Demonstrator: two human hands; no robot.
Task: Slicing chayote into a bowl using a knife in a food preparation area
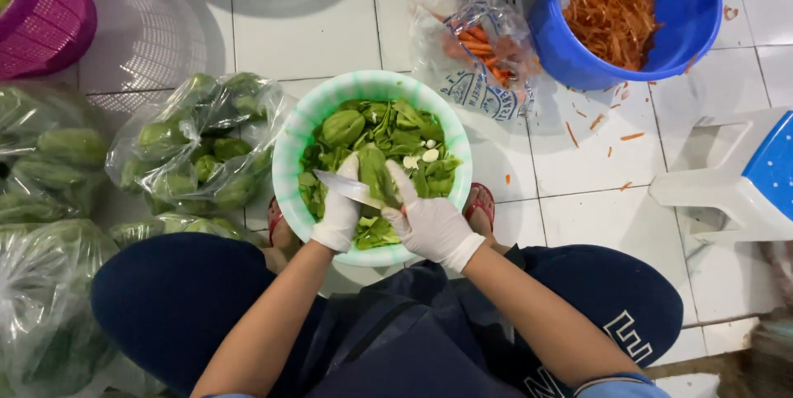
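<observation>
both hands wear white gloves and work over a pale green bowl (291, 146) that sits on the white tiled floor (306, 26) between the person's feet. the left hand (339, 212) is closed round the handle of a knife (351, 190), whose blade lies flat and points towards the left rim of the bowl. the right hand (429, 220) is gripping a green vegetable piece (373, 171), with one finger stretched up along it; the two hands sit just beside each other, the piece between them. how far the blade has gone into the piece is hard to tell, since the gloves cover that spot.

the bowl holds cut green leaves and chunks (396, 130), with a few small white bits among them. left of the bowl lie clear plastic bags of whole green vegetables (198, 142), and more such bags (49, 299) are stacked along the left edge. a purple basket (49, 18) shows in the top left corner. above and right of the bowl stands a blue bucket (686, 10) filled with shredded orange strips, a clear bag of carrots (479, 51) leaning just beside it. loose orange shreds are scattered on the tiles near the bucket. a white and blue plastic stool (743, 183) stands at the right.
</observation>
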